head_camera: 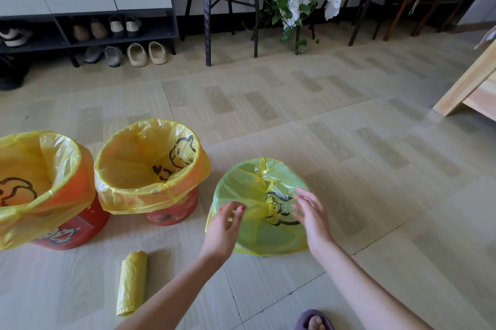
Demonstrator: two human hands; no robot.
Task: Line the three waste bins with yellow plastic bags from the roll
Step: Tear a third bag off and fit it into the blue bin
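L fingers (pixel 236 209) loosely curled, blurred; whether they pinch the bag (pixel 255 195) cannot be told. R fingers (pixel 302 202) spread, released, at the bag's right side. L hand (pixel 222 230) and R hand (pixel 312 219) flank the third bin, which is fully draped by the yellow bag w/ duck print. Two lined bins, mid (pixel 171 211) and left (pixel 67 233), stand beside it on the floor (pixel 349 142). Roll (pixel 132 282) lies in front of them.

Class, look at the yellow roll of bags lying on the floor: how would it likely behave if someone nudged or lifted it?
The roll of bags is a cylinder lying on its side, so a sideways nudge would probably roll it. It looks soft and slightly creased, so likely light and squashy.
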